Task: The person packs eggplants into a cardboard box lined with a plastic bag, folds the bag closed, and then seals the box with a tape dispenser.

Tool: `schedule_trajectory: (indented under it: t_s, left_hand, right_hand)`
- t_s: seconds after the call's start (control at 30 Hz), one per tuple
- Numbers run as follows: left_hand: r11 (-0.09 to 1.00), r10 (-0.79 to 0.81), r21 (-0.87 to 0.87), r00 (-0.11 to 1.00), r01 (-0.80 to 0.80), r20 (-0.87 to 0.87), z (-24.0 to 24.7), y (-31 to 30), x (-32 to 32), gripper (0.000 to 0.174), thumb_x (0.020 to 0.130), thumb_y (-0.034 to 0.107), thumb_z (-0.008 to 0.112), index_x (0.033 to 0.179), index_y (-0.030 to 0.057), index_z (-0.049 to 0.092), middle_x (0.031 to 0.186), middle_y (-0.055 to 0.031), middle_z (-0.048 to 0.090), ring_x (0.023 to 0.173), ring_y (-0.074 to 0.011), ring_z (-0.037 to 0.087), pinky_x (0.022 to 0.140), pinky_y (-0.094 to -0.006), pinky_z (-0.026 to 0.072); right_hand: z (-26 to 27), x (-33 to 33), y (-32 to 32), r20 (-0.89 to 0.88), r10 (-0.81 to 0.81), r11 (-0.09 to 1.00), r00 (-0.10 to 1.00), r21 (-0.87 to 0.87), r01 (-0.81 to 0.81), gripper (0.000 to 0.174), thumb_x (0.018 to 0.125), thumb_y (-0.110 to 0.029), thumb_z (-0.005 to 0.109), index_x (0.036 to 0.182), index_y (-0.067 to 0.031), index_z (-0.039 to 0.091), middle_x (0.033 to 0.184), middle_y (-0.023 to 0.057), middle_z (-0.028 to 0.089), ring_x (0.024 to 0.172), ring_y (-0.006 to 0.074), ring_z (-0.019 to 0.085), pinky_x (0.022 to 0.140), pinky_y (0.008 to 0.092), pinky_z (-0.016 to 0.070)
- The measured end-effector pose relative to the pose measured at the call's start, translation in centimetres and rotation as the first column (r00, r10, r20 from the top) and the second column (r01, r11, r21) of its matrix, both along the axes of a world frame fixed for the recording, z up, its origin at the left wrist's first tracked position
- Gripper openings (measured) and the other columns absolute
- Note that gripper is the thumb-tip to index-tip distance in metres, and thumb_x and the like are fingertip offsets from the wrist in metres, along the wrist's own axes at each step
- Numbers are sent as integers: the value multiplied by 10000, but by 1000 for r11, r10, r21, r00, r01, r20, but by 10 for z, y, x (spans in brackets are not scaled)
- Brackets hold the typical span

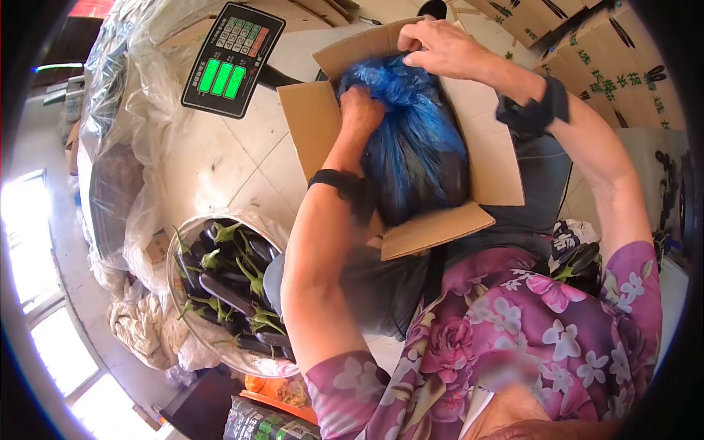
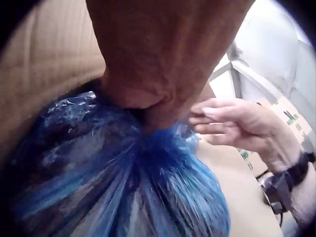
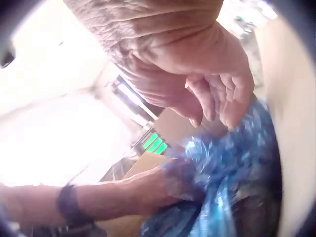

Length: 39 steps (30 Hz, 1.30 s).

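Note:
A filled blue plastic bag lies inside an open cardboard box, its dark contents showing through. My left hand grips the gathered top of the bag, and pleats fan out from there in the left wrist view. Over the far end of the bag is my right hand, with nothing visible between its fingers. Seen from the right wrist, those fingers are loosely bent, with their tips close over the crumpled plastic.
A weighing scale's display with lit green panels stands left of the box. Purple eggplants fill a round lined container by my left arm. Printed cartons are stacked at the right. Clear plastic sheeting hangs at the left.

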<state>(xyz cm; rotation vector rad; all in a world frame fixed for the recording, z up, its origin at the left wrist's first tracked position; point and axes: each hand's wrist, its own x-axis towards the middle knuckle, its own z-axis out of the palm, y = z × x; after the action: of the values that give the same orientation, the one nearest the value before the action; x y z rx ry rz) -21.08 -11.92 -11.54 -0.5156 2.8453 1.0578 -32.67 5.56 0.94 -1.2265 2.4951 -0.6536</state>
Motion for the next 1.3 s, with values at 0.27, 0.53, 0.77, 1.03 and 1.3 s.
schedule_trajectory:
  t_s: [0.27,0.53,0.77,1.03,1.3]
  left_hand:
    - [988,143,34,969,-153,199,28,1,-15,355,743,107,639,1019,-112,678,1068,-318,667,1004,-408,676,948,-427,513]
    - [883,-44,446,972,145,-230,-11,-24,-12,174,824,-24,558,953,-113,632,882,-181,655,780,-272,654,622,-389,558]
    - [529,392,724,884,-442,253,35,4,-14,273,899,-5,573,1152,-104,551,1131,-212,603,1013,-301,634,737,-379,602]
    - [877,333,354,942,-324,36,44,5,-7,283,895,75,580,1142,-64,594,1091,-237,649,999,-375,649,825,-458,555]
    - [958,65,-248,953,-142,-295,90,5,13,208,868,131,588,1005,15,695,950,-228,686,933,-411,647,843,-473,497]
  right_hand:
    - [-51,31,-3,18,324,931,946,171,-323,218,777,-142,673,931,11,655,915,225,667,912,393,648,799,466,510]
    - [-67,13,-70,99,156,886,983,427,-184,216,707,-66,637,905,-12,707,905,234,689,914,397,671,768,476,534]
    - [-10,-8,-30,64,374,911,925,163,-380,386,777,-246,678,1103,-40,678,1027,201,698,999,356,662,873,438,526]
    - [-115,49,-38,-172,120,977,978,197,-85,430,908,-358,587,1258,-109,603,1333,235,546,1182,423,566,986,498,464]
    - [-57,34,-31,63,270,902,961,331,-276,513,882,-306,666,1319,-65,548,1201,215,577,1102,397,582,951,471,471]
